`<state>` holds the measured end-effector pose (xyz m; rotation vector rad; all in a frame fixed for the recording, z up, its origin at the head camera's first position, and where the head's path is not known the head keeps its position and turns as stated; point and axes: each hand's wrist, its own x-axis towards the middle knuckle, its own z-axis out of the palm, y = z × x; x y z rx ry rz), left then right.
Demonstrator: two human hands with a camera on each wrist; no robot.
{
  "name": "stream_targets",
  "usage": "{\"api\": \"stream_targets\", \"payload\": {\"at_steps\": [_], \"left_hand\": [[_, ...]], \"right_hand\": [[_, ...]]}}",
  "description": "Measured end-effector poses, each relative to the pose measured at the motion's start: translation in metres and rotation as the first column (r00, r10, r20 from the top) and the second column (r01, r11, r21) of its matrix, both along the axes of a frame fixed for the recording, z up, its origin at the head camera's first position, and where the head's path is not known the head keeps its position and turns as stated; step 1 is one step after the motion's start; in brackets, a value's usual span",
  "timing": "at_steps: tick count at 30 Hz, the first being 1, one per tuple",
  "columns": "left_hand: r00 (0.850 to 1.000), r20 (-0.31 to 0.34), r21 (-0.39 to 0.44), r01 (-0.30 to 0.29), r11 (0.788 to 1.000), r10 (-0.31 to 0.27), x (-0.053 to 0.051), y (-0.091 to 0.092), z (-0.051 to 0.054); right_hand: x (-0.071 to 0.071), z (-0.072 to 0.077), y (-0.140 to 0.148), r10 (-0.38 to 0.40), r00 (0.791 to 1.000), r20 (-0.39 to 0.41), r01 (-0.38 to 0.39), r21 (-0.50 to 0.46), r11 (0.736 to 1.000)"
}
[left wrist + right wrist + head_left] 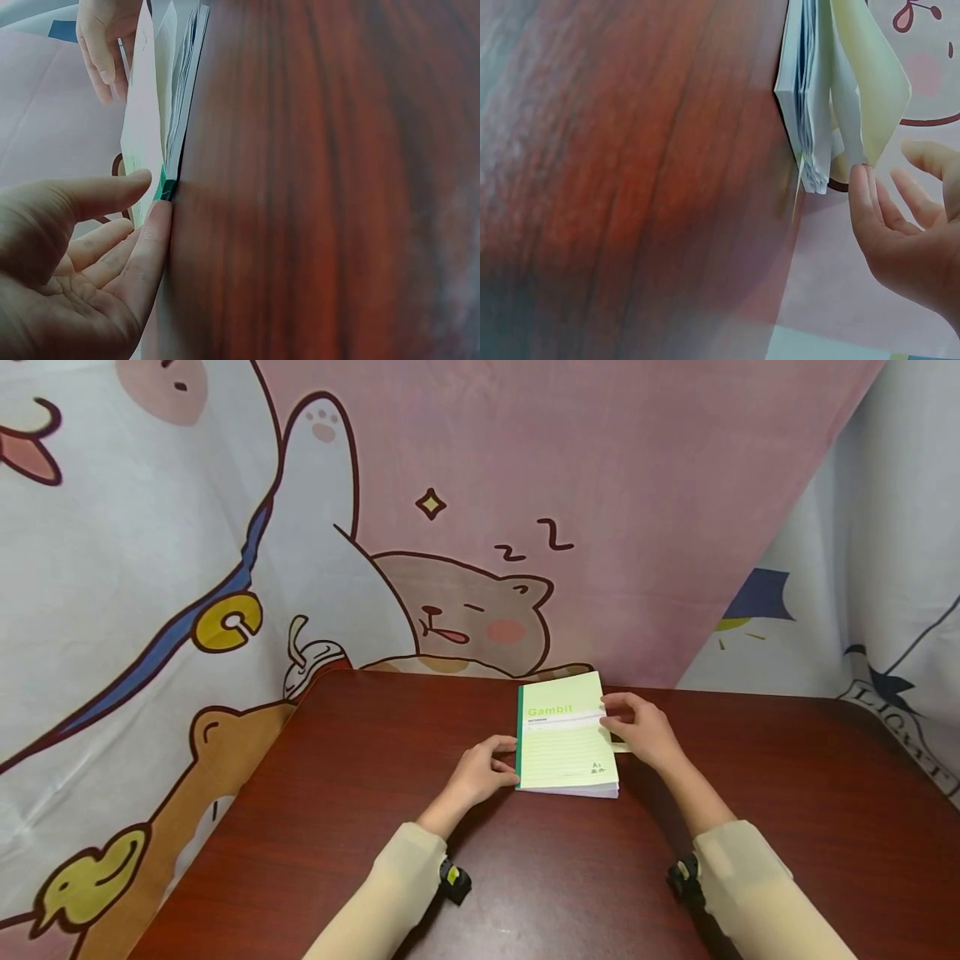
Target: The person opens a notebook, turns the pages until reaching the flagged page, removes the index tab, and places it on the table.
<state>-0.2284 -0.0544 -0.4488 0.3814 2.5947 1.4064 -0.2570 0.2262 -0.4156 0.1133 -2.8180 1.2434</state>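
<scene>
A pale green notebook (566, 752) with "Gambit" on its front lies on the dark red table, its darker green spine to the left. My left hand (477, 774) holds it by the spine edge; in the left wrist view the thumb (135, 184) is at the cover side and a finger meets the spine near the tabletop. At the opposite edge is my right hand (645, 732). The fingertips (861, 176) there touch the edge of the cover (881, 82), which stands lifted away from the pages (810, 112).
The wooden table (360, 735) stretches out on both sides of the notebook. Behind it hangs a cloth (637, 527) printed with cartoon animals. A narrow pale strip (621, 747) sticks out at the notebook's right edge.
</scene>
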Motion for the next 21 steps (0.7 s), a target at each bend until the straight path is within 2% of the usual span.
{"api": "stream_targets", "payload": {"at_steps": [7, 21], "left_hand": [[1.0, 0.015, 0.012, 0.009, 1.0, -0.009, 0.001, -0.001, -0.001], [1.0, 0.019, 0.028, 0.016, 0.999, -0.017, 0.002, -0.002, 0.001]], "right_hand": [[0.001, 0.005, -0.004, -0.012, 1.0, -0.008, 0.012, -0.045, 0.999], [0.002, 0.013, -0.01, -0.027, 0.996, -0.08, 0.018, -0.103, 0.995]]}}
